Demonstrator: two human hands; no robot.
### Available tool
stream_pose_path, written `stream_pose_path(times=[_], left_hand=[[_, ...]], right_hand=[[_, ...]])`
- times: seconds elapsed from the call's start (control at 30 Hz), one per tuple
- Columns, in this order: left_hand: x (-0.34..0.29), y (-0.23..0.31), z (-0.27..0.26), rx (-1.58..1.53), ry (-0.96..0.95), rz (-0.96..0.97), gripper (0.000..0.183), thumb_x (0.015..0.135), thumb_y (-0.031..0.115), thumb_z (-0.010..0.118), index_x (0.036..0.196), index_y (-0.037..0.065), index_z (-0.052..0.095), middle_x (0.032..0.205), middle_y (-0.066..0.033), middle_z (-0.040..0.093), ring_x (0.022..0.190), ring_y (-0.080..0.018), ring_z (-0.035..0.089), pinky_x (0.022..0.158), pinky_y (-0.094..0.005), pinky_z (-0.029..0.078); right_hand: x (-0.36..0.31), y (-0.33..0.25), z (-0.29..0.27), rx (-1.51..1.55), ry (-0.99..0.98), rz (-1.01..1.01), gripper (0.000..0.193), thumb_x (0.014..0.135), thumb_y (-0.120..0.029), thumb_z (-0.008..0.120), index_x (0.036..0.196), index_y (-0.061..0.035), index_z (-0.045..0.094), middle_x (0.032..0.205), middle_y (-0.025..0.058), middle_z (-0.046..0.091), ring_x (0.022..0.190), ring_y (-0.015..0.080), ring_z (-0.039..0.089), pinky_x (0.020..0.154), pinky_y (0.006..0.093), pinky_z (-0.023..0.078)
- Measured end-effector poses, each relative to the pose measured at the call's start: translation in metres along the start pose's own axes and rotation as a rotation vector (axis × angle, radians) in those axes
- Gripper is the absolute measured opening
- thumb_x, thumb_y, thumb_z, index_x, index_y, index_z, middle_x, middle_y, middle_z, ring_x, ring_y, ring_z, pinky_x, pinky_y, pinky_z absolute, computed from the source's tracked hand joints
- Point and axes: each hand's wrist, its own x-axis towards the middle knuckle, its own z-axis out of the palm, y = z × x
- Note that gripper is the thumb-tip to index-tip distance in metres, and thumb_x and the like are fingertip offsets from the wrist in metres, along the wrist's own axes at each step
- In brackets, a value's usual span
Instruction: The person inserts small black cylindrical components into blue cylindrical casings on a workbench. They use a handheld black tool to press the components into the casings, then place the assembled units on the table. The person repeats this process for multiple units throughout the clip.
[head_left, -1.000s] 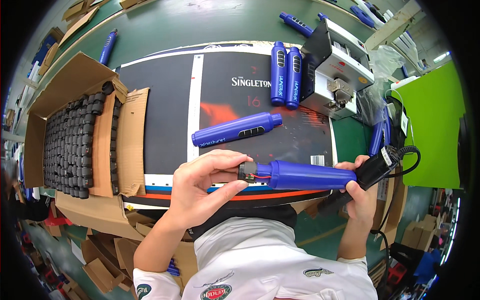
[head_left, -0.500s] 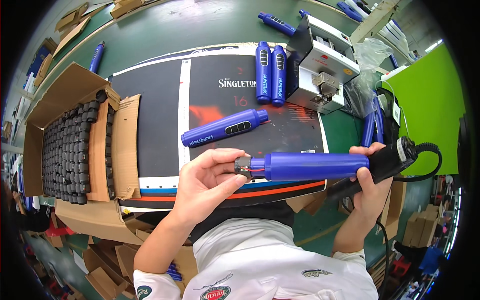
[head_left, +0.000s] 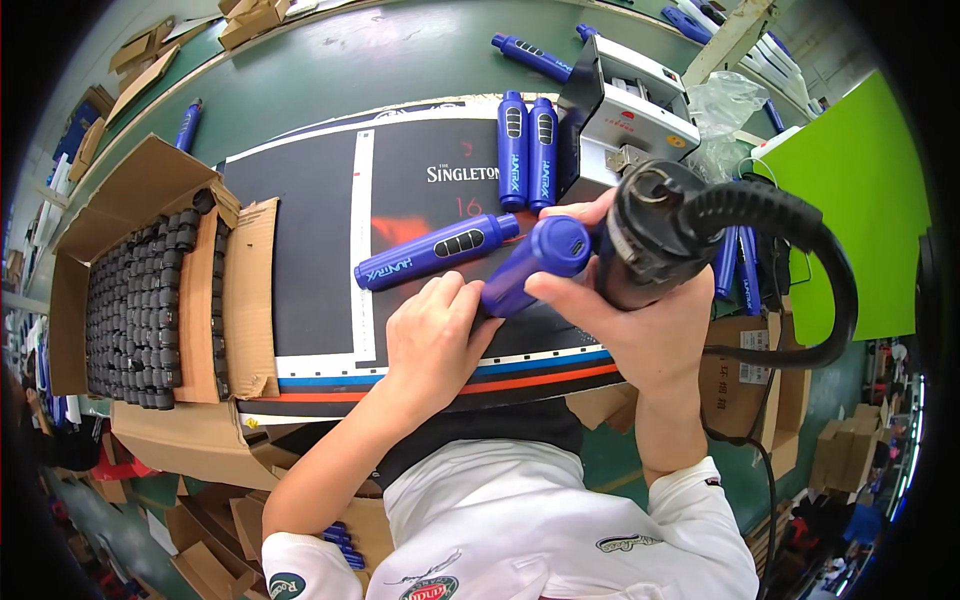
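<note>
And here the held blue tube (head_left: 530, 268) is seen in mid-air, held above the near part of the dark printed sheet (head_left: 310, 270) that is spread on the green counter (head_left: 390, 60). Its lower end is gripped by the left hand (head_left: 435, 325), fingers closed round it, while its upper part is pinched by the thumb and a finger of the right hand (head_left: 650, 320). A black corded tool (head_left: 650, 225) is clasped in that same right hand, just beside the tube's end.

How far along? Work on this one would be judged as midway: it has not been set down, and its lower end is covered by the left hand, so whether a black part is fitted there cannot be told. Close by, a loose blue tube (head_left: 435, 250) is laid flat with its neck bare, and a pair of blue tubes (head_left: 527, 150) is parked beside the white machine (head_left: 640, 125); none of these three is being handled. Rows of black parts (head_left: 140, 310) are packed in the cardboard box (head_left: 150, 195) at the left.

Now the direction! The long axis of the held tube is slanted, its closed face with a small slot turned up, rightward and toward the camera, its other end aimed down and left. The loose tube is slanted too, neck pointed rightward and away from the person.
</note>
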Motion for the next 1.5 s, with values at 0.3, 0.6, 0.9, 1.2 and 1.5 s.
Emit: stream_pose_path(times=[0.3, 0.6, 0.9, 1.2, 1.5], left_hand=[[0.054, 0.024, -0.032, -0.796, -0.055, -0.017, 0.047, 0.072, 0.001, 0.078, 0.114, 0.0, 0.058, 0.106, -0.0107, 0.065, 0.093, -0.0186, 0.063, 0.086, -0.032, 0.05], [0.05, 0.021, 0.014, -1.023, 0.145, 0.02, 0.027, 0.09, -0.002, 0.059, 0.117, -0.006, 0.053, 0.071, -0.0058, 0.055, 0.058, -0.0132, 0.055, 0.057, -0.0295, 0.048], [0.054, 0.021, 0.014, -0.982, 0.1, 0.076, 0.034, 0.092, 0.004, 0.061, 0.122, -0.006, 0.052, 0.074, -0.0045, 0.053, 0.057, -0.0127, 0.053, 0.057, -0.0302, 0.048], [0.056, 0.019, 0.017, -1.112, 0.179, 0.022, 0.029, 0.091, -0.003, 0.059, 0.119, -0.006, 0.053, 0.073, -0.006, 0.055, 0.057, -0.0133, 0.054, 0.056, -0.0306, 0.047], [0.067, 0.026, -0.012, -1.247, 0.153, -0.281, 0.041, 0.093, 0.008, 0.06, 0.128, -0.007, 0.045, 0.088, -0.0098, 0.058, 0.083, -0.0201, 0.061, 0.079, -0.0393, 0.054]], right_hand=[[0.006, -0.004, -0.01, -0.085, -0.071, 0.006, 0.043, 0.067, -0.009, 0.09, 0.102, 0.0, 0.067, 0.101, 0.01, 0.07, 0.087, 0.0136, 0.067, 0.08, 0.0286, 0.055], [0.004, 0.036, -0.067, 0.428, 0.141, 0.173, 0.024, 0.088, -0.009, 0.069, 0.108, -0.0015, 0.058, 0.115, 0.0253, 0.066, 0.075, 0.0161, 0.07, 0.056, 0.0216, 0.046], [0.008, 0.029, -0.076, 0.453, 0.357, 0.351, 0.014, 0.093, -0.012, 0.063, 0.102, -0.0031, 0.057, 0.097, 0.0202, 0.063, 0.064, 0.0129, 0.062, 0.052, 0.0229, 0.045], [-0.009, 0.058, -0.087, 0.63, 0.236, 0.126, 0.019, 0.094, -0.01, 0.063, 0.11, -0.0023, 0.057, 0.116, 0.0275, 0.065, 0.073, 0.0121, 0.067, 0.055, 0.0215, 0.044], [-0.024, 0.076, -0.087, 0.914, 0.387, 0.231, 0.02, 0.095, -0.016, 0.066, 0.106, -0.0014, 0.058, 0.109, 0.0196, 0.069, 0.069, 0.012, 0.063, 0.055, 0.023, 0.044]])
